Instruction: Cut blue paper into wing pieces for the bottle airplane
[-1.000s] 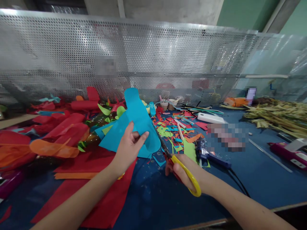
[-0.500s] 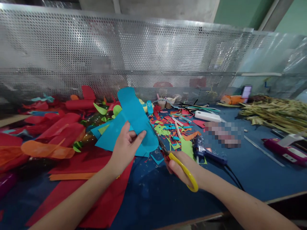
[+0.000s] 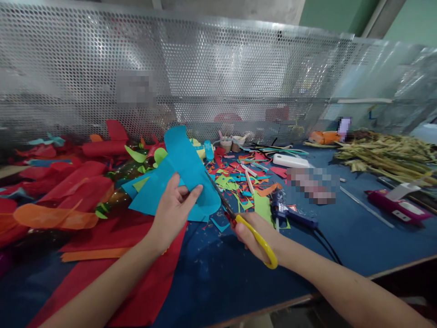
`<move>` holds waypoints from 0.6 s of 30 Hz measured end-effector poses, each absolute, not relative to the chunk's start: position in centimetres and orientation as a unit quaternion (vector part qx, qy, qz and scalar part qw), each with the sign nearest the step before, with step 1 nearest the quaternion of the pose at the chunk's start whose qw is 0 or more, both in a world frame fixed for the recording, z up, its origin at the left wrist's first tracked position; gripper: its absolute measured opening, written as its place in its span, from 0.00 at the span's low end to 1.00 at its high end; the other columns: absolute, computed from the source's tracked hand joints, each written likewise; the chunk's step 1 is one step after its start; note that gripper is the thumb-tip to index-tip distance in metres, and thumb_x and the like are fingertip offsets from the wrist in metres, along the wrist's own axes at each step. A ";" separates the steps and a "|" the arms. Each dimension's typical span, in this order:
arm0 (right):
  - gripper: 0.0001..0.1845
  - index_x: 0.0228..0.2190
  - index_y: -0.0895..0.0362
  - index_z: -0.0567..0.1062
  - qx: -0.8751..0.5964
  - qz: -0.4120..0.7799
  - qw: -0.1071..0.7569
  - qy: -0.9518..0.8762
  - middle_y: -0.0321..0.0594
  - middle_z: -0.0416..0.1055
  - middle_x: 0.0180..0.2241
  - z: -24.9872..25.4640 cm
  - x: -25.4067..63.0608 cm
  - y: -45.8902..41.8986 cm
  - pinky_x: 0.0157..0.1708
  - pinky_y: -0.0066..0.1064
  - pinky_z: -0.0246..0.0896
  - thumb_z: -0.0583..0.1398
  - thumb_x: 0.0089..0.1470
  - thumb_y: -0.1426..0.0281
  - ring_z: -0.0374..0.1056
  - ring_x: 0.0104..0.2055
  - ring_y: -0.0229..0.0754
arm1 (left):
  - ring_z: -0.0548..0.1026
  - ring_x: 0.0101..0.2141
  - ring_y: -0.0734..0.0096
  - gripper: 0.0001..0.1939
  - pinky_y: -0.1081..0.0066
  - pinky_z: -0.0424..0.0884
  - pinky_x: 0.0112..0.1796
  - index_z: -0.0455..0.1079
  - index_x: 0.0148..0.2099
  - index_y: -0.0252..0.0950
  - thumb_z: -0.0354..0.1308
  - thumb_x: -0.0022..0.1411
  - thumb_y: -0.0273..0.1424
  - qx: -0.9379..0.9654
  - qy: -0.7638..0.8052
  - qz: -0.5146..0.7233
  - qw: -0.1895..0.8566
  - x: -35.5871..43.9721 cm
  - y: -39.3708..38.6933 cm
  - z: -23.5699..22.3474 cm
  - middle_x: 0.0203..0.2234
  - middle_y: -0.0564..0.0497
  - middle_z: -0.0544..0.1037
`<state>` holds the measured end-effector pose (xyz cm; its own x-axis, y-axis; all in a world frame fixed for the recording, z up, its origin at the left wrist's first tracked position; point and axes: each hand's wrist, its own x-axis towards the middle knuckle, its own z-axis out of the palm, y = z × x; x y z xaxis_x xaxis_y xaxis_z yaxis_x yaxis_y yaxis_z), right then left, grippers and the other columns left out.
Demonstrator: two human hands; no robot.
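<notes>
My left hand (image 3: pixel 174 207) pinches a bright blue sheet (image 3: pixel 182 155) with rounded ends between thumb and fingers, holding it above the table. Whether the sheet is paper or felt, I cannot tell. In my right hand (image 3: pixel 256 232) is a pair of scissors (image 3: pixel 261 241) with yellow handles. Its dark blades lie along the right edge of the blue sheet, pointing up and left. Behind the hands, small coloured offcuts (image 3: pixel 225 182) are scattered over the table. Stacked red sheets (image 3: pixel 143 273) lie beneath my left forearm.
On the blue table (image 3: pixel 218 282), a dark blue glue gun (image 3: pixel 297 217) with a cord lies right of my right hand. Farther right are a purple glue gun (image 3: pixel 396 205) and dried stalks (image 3: pixel 385 150). Red cut-outs (image 3: pixel 78 182) pile up at left. A perforated metal panel (image 3: pixel 218 68) stands behind.
The whole view has shifted slightly, so things appear a little farther left. The blue sheet's upper end has tilted and looks narrower. Both hands keep their holds.
</notes>
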<state>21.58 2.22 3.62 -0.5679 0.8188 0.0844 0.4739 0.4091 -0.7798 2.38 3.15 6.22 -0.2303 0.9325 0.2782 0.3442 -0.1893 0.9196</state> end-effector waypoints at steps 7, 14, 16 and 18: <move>0.40 0.18 0.54 0.54 -0.403 0.372 0.242 -0.800 0.33 0.52 0.16 3.4 21.5 2.1 0.17 0.26 0.43 0.31 0.42 0.31 0.46 0.17 0.32 | 0.52 0.19 0.74 0.38 0.71 0.49 0.21 0.54 0.61 0.30 0.57 0.54 0.46 0.546 0.583 0.540 0.266 2.5 3.0 6.1 0.17 0.62 0.49; 0.39 0.19 0.54 0.54 -0.400 0.378 0.240 -0.799 0.33 0.52 0.16 3.6 21.5 2.0 0.17 0.27 0.43 0.32 0.42 0.31 0.47 0.18 0.33 | 0.51 0.19 0.75 0.40 0.72 0.48 0.21 0.50 0.63 0.29 0.57 0.55 0.45 0.552 0.577 0.536 0.275 2.6 2.8 6.3 0.17 0.63 0.49; 0.39 0.19 0.54 0.54 -0.402 0.376 0.239 -0.800 0.33 0.52 0.16 3.6 21.5 2.0 0.17 0.27 0.43 0.32 0.42 0.31 0.47 0.18 0.33 | 0.51 0.19 0.75 0.41 0.72 0.48 0.21 0.50 0.64 0.30 0.57 0.55 0.45 0.550 0.573 0.542 0.274 2.5 2.8 6.2 0.17 0.63 0.50; 0.39 0.19 0.54 0.54 -0.402 0.374 0.241 -0.800 0.33 0.52 0.16 3.4 21.5 2.1 0.16 0.27 0.43 0.32 0.42 0.31 0.47 0.18 0.33 | 0.52 0.19 0.75 0.41 0.72 0.48 0.21 0.50 0.64 0.30 0.58 0.54 0.46 0.549 0.571 0.546 0.274 2.4 2.9 6.0 0.16 0.63 0.51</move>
